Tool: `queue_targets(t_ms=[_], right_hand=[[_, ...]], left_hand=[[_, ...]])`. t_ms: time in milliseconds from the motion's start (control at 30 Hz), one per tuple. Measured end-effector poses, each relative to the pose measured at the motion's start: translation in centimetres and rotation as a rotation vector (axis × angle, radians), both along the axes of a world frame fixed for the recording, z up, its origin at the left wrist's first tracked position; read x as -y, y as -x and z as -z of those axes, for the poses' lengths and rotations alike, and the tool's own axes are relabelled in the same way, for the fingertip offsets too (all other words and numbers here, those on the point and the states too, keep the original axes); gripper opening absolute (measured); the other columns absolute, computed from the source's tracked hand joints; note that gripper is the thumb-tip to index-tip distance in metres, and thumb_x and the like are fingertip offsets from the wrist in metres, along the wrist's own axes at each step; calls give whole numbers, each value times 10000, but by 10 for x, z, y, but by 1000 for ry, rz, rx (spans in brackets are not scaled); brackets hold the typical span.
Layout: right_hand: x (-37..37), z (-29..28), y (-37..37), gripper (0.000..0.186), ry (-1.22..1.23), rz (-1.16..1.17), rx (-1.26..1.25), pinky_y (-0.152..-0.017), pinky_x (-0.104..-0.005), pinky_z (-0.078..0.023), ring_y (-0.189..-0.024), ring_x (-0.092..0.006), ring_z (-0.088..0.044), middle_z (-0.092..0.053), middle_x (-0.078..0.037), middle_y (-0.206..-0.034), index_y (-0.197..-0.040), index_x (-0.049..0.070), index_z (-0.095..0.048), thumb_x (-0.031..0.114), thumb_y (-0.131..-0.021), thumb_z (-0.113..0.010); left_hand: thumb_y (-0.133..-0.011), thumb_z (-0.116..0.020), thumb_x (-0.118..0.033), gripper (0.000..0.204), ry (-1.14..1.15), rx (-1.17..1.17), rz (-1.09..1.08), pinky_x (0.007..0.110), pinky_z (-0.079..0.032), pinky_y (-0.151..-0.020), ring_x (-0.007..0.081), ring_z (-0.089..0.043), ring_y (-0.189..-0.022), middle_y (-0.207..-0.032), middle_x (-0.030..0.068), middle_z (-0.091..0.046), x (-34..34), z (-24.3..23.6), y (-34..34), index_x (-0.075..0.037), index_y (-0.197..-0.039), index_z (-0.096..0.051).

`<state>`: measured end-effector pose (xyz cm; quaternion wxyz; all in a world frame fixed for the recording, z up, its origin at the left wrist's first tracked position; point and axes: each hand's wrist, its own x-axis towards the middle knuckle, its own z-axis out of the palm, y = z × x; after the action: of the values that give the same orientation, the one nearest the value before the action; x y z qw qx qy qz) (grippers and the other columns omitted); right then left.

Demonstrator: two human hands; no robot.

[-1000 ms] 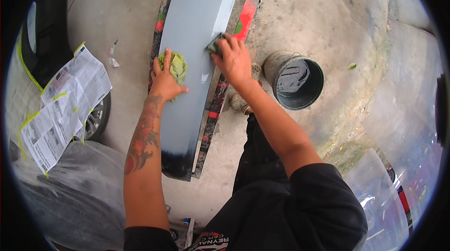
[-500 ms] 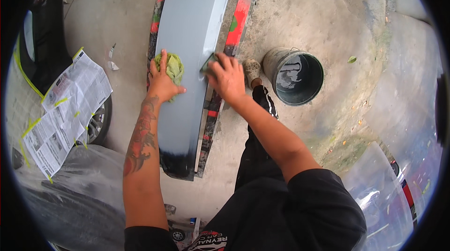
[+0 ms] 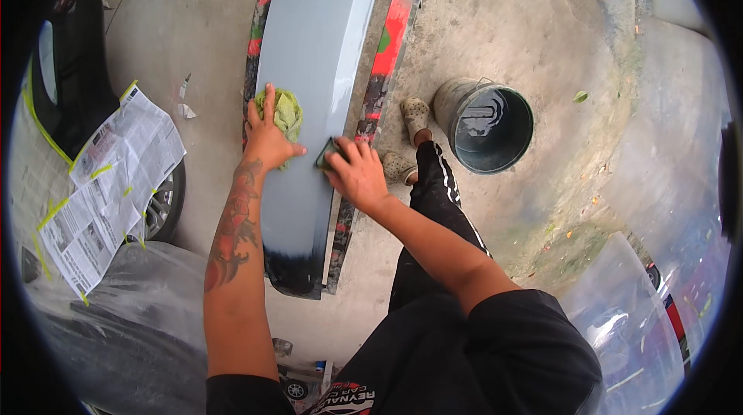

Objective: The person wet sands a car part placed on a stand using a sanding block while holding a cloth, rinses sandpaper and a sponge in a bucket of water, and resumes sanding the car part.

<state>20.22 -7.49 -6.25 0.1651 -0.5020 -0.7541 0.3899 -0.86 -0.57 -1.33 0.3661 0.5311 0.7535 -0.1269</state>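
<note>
My left hand [image 3: 265, 141] lay splayed over one green cloth [image 3: 289, 115]; my right hand [image 3: 361, 176] gripped one dark pad [image 3: 329, 153], both against one grey panel [image 3: 309, 47].

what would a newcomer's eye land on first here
Probably the long grey panel, running from the picture's top edge to a black end below the hands. On it, the left hand lies spread over a yellow-green cloth, and the right hand holds a small dark pad at its right side. A bucket stands further right.
</note>
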Motion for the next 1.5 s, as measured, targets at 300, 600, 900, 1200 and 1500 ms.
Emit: queue_targets(t_ms=[300, 600, 900, 1200, 1500], right_hand=[[-152, 25, -15, 347, -317, 560, 15, -898, -472, -457, -1077, -361, -555, -590, -124, -1268, -1076, 136, -635, 182, -761, -773], [-42, -12, 4, 383, -112, 27, -40, -851, -430, -481, -1073, -313, -558, -561, -90, -1256, -1039, 176, -630, 197, -707, -820], [-228, 23, -19, 314, -308, 530, 41, -899, -463, -498, -1083, -371, -569, -606, -141, -1233, -1068, 111, -654, 244, -807, -769], [-180, 16, -19, 393, -254, 364, 54, -930, -456, -476, -1118, -344, -567, -585, -109, -1287, -1132, 156, -656, 222, -771, -798], [-259, 31, -27, 398, -257, 471, 114, -929, -477, -467, -1168, -362, -536, -557, -107, -1329, -1180, 159, -639, 234, -811, -769]], left_hand=[[-547, -983, -184, 1528, 1, 17, -2, 550, -271, -1224, 512, -106, -1519, -1630, 332, -30, 2, 0, 1, -301, -1632, 86], [-588, -977, -194, 1513, 63, -4, -29, 591, -262, -1214, 536, -112, -1509, -1643, 308, 26, -7, -13, -7, -364, -1615, 121], [-563, -975, -172, 1512, 35, -15, -20, 568, -276, -1211, 521, -185, -1490, -1634, 306, -9, -3, -8, -4, -343, -1627, 86], [-621, -955, -203, 1486, 85, -25, -1, 604, -236, -1219, 543, -123, -1498, -1638, 296, 42, -6, -10, -6, -345, -1614, 141], [-634, -947, -223, 1476, 51, 6, 29, 605, -199, -1227, 521, -94, -1508, -1625, 307, 46, -4, -8, -4, -267, -1618, 151]])
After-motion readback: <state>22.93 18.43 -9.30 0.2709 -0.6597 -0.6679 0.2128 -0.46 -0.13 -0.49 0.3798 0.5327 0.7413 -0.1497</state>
